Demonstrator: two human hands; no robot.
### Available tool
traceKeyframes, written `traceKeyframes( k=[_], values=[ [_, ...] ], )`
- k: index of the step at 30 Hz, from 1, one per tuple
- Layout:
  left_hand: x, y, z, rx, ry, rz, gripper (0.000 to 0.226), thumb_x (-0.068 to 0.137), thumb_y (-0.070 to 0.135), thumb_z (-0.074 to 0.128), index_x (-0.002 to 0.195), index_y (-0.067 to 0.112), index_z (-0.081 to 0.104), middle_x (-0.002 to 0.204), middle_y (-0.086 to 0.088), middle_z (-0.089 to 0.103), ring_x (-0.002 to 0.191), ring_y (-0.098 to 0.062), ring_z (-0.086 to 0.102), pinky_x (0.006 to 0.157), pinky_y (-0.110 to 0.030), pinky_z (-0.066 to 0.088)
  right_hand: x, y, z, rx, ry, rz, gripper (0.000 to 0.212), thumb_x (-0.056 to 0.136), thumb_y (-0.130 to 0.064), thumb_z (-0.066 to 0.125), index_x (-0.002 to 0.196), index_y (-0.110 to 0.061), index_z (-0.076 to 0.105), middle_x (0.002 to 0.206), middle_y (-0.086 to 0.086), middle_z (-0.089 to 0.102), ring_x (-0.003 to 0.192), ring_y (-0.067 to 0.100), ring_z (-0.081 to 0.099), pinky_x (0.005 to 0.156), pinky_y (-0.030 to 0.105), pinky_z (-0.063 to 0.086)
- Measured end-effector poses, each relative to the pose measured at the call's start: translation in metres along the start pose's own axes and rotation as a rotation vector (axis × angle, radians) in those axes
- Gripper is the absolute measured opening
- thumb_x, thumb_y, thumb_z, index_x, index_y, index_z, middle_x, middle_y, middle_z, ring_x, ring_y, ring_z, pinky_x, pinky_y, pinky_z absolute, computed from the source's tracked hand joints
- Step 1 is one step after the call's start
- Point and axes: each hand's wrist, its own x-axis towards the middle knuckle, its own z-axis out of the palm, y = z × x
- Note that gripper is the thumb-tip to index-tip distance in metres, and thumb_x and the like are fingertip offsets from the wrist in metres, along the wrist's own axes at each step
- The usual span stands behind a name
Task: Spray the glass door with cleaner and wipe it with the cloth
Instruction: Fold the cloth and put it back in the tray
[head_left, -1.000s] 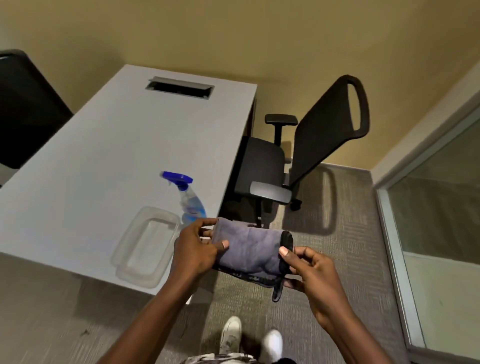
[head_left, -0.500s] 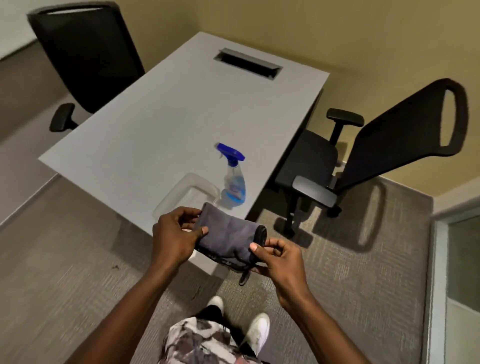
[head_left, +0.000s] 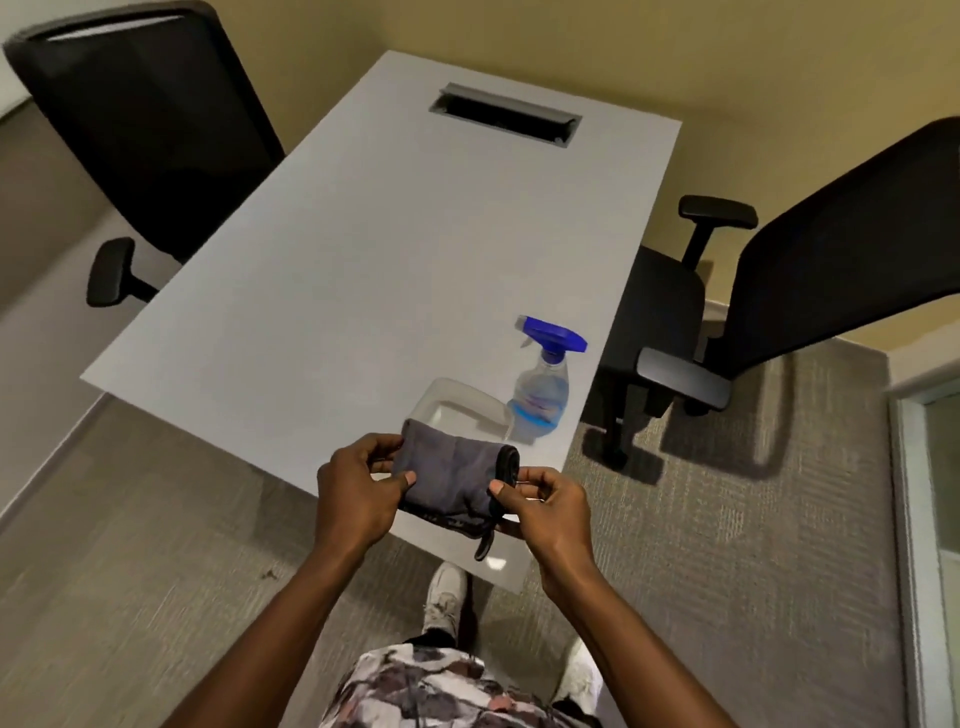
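A folded grey cloth with a black edge is held between both hands just above the near corner of the grey table. My left hand pinches its left end and my right hand pinches its right end. Behind the cloth a clear spray bottle with blue liquid and a blue trigger head stands upright on the table. Only the frame of the glass door shows, at the far right edge.
A clear plastic tray lies on the table beside the bottle, partly hidden by the cloth. One black office chair stands right of the table, another at its far left. Grey carpet covers the floor.
The view has swung left, away from the glass door, and drawn closer to the table. Both hands have kept hold of the cloth, now over the table's corner.
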Motion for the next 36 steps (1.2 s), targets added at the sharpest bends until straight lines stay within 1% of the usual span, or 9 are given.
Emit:
traceKeyframes(
  k=[6, 11, 15, 18, 20, 22, 26, 31, 36],
  values=[
    [0.036, -0.016, -0.009, 0.096, -0.122, 0.081, 0.05, 0.084, 0.003, 0.092, 0.131, 0.008, 0.079, 0.119, -0.005, 0.083, 0.1, -0.017, 0.076, 0.078, -0.012, 0.052, 0.01, 0.018, 0.042, -0.029, 0.136, 0.002, 0.018, 0.091, -0.007, 0.085, 0.106, -0.012, 0.077, 0.094, 0.014, 0.081, 0.092, 0.032, 0.082, 0.08, 0.053, 0.071],
    [0.046, -0.022, -0.007, 0.153, -0.154, 0.139, 0.05, 0.086, 0.001, 0.09, 0.133, 0.005, 0.076, 0.126, -0.012, 0.081, 0.106, -0.02, 0.075, 0.09, -0.034, 0.063, 0.011, 0.027, 0.062, -0.18, 0.221, -0.045, 0.026, 0.091, -0.018, 0.086, 0.116, -0.016, 0.078, 0.094, 0.0, 0.08, 0.092, 0.024, 0.079, 0.089, 0.052, 0.067],
    [0.046, -0.03, 0.0, 0.23, -0.195, 0.212, 0.048, 0.088, -0.003, 0.086, 0.134, 0.002, 0.074, 0.126, -0.016, 0.078, 0.11, -0.03, 0.076, 0.095, -0.049, 0.067, 0.013, 0.033, 0.069, -0.331, 0.231, -0.13, 0.036, 0.092, -0.02, 0.085, 0.126, -0.014, 0.075, 0.092, -0.008, 0.076, 0.087, 0.009, 0.074, 0.086, 0.037, 0.066],
    [0.046, -0.037, 0.006, 0.315, -0.234, 0.265, 0.043, 0.092, -0.006, 0.079, 0.133, 0.002, 0.074, 0.123, -0.015, 0.075, 0.106, -0.029, 0.074, 0.089, -0.036, 0.06, 0.015, 0.035, 0.072, -0.422, 0.238, -0.205, 0.037, 0.094, -0.016, 0.084, 0.129, -0.014, 0.071, 0.089, -0.01, 0.072, 0.081, -0.002, 0.068, 0.072, 0.007, 0.053],
    [0.047, -0.04, 0.008, 0.337, -0.245, 0.269, 0.041, 0.092, -0.008, 0.076, 0.132, 0.003, 0.074, 0.119, -0.012, 0.073, 0.099, -0.02, 0.068, 0.083, -0.027, 0.05, 0.015, 0.036, 0.076, -0.46, 0.244, -0.226, 0.039, 0.095, -0.013, 0.082, 0.131, -0.015, 0.069, 0.087, -0.013, 0.069, 0.079, -0.008, 0.064, 0.064, 0.0, 0.046],
    [0.047, -0.042, 0.011, 0.349, -0.255, 0.267, 0.041, 0.092, -0.008, 0.076, 0.131, 0.004, 0.074, 0.117, -0.011, 0.072, 0.097, -0.019, 0.067, 0.082, -0.025, 0.047, 0.015, 0.038, 0.078, -0.486, 0.244, -0.231, 0.04, 0.096, -0.011, 0.08, 0.134, -0.017, 0.067, 0.086, -0.015, 0.068, 0.08, -0.004, 0.067, 0.067, 0.004, 0.051],
    [0.045, -0.048, 0.016, 0.428, -0.305, 0.302, 0.041, 0.094, -0.007, 0.077, 0.133, 0.003, 0.073, 0.118, -0.014, 0.072, 0.105, -0.028, 0.07, 0.084, -0.026, 0.048, 0.014, 0.043, 0.08, -0.55, 0.243, -0.258, 0.045, 0.098, -0.009, 0.077, 0.14, -0.019, 0.063, 0.097, -0.005, 0.073, 0.093, 0.02, 0.075, 0.086, 0.045, 0.066],
    [0.046, -0.06, 0.023, 0.537, -0.329, 0.333, 0.042, 0.099, -0.01, 0.067, 0.14, 0.003, 0.067, 0.129, -0.016, 0.067, 0.119, -0.029, 0.063, 0.09, -0.032, 0.059, 0.012, 0.053, 0.084, -0.693, 0.247, -0.317, 0.047, 0.099, -0.009, 0.075, 0.144, -0.015, 0.061, 0.126, 0.007, 0.074, 0.119, 0.026, 0.067, 0.098, 0.038, 0.056],
    [0.045, -0.071, 0.026, 0.647, -0.333, 0.388, 0.054, 0.098, -0.014, 0.057, 0.149, 0.003, 0.059, 0.14, -0.015, 0.062, 0.129, -0.028, 0.058, 0.095, -0.035, 0.061, 0.012, 0.06, 0.089, -0.927, 0.156, -0.371, 0.048, 0.101, 0.001, 0.064, 0.149, -0.009, 0.06, 0.133, 0.013, 0.066, 0.128, 0.032, 0.056, 0.099, 0.043, 0.054]
  ],
)
